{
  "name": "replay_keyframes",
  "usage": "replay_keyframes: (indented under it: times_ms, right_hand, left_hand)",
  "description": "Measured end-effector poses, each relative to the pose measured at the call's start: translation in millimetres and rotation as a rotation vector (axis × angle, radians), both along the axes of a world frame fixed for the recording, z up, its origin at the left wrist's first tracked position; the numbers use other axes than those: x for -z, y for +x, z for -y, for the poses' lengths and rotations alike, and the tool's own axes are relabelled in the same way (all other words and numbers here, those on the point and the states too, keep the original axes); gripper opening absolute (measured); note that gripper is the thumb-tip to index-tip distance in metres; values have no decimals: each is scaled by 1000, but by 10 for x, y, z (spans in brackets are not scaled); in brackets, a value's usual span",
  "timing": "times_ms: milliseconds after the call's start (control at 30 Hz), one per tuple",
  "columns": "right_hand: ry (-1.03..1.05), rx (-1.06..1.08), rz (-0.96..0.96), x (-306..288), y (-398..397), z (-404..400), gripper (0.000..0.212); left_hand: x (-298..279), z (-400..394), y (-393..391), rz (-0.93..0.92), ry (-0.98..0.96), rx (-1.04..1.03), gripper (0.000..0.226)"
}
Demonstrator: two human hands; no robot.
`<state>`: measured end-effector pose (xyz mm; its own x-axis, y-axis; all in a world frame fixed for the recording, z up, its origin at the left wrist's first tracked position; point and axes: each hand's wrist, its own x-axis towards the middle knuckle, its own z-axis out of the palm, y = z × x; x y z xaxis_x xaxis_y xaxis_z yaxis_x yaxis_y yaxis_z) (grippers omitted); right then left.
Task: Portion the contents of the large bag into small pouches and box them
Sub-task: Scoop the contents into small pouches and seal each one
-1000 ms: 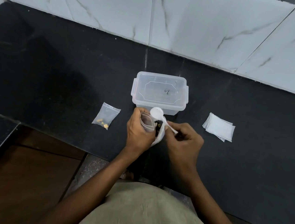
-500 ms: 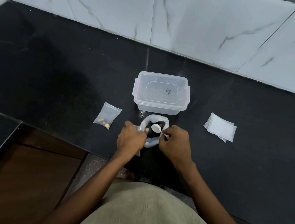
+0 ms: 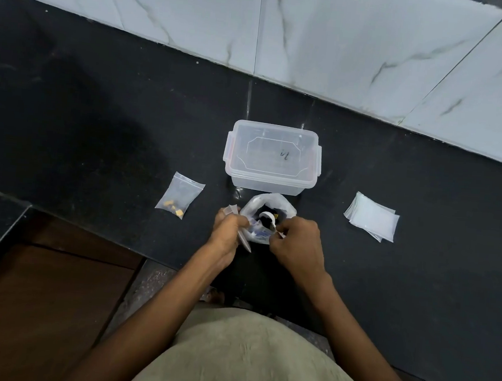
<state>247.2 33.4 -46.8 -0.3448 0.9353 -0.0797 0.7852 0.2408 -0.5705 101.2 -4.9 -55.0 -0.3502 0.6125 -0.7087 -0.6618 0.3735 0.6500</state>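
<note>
The large white bag (image 3: 284, 207) stands open on the black counter, just in front of a clear lidded plastic box (image 3: 272, 157). My right hand (image 3: 296, 244) holds a white spoon (image 3: 267, 216) whose bowl dips into the bag's mouth. My left hand (image 3: 228, 232) grips a small clear pouch (image 3: 241, 238) at the bag's left rim. A filled pouch (image 3: 179, 196) with yellow bits lies to the left. A stack of empty pouches (image 3: 373, 220) lies to the right.
The black counter (image 3: 97, 134) ends in a front edge near my body, with a wooden cabinet front (image 3: 36, 308) below at the left. A marble-tiled wall (image 3: 318, 29) rises behind the box.
The spoon has gone from above the bag down into its mouth. Both hands have lowered toward the counter, and the bag's opening now shows wide.
</note>
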Motion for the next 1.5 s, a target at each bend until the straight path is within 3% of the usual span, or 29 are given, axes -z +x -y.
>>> replay_keyframes:
  times_ms: [67, 400, 533, 800, 1000, 1100, 1267, 1500]
  right_hand:
    - [-61, 48, -66, 9, 11, 2, 14]
    - [-684, 471, -536, -121, 107, -91, 10]
    - [-736, 487, -641, -160, 157, -105, 7]
    - [-695, 371, -729, -500, 192, -56, 5]
    - [-506, 216, -886, -875, 40, 21, 7]
    - [-213, 83, -752, -878, -44, 105, 18]
    - [317, -139, -479, -728, -111, 216, 7]
    - [661, -214, -381, -601, -92, 311, 8]
  left_hand:
    - [17, -6, -22, 16, 14, -19, 42]
    - [55, -19, -11, -405, -75, 133, 37]
    - [69, 16, -18, -564, -92, 168, 36]
    - [-24, 124, -58, -1138, 100, 167, 43]
    - [-149, 122, -2, -1300, 192, 198, 49]
    - [-187, 93, 20, -1239, 244, 182, 45]
    - [-260, 86, 22, -1163, 352, 118, 48]
    - [-314, 68, 51, -1099, 404, 43, 49]
